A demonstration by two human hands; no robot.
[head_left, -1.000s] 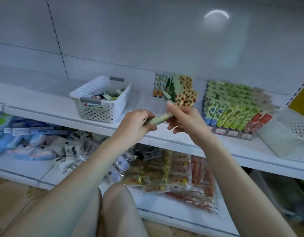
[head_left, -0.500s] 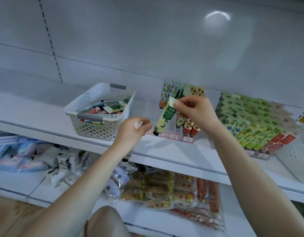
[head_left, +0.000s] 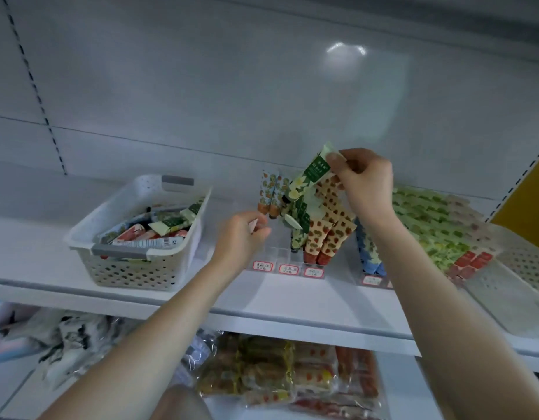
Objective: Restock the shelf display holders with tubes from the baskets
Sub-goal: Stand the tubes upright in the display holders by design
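- The white shelf (head_left: 338, 301) is running across the middle of the frame, with bagged snacks sitting on the level below, lower centre.
- The white basket (head_left: 159, 268) is sitting left of centre on it, holding a loose jumble of tubes.
- The clear display holder (head_left: 288, 253) is standing dead centre, price labels along its front; its right-hand lanes are packing strawberry-print tubes (head_left: 326, 237), while the left-hand lanes are looking mostly bare.
- The right hand (head_left: 363, 183) is hovering above the holder, thumb and fingers pinching the flat crimped end of the green floral tube (head_left: 307, 183), which is hanging tilted, cap end pointing down toward a middle lane.
- The left hand (head_left: 242, 237) is waiting just left of the holder, fingers curled loosely around something small and pale; can't tell what.
- My guess: that tube is light, soft and a bit slick, so gripping the stiff crimp is giving the best steering for dropping it cap-first.
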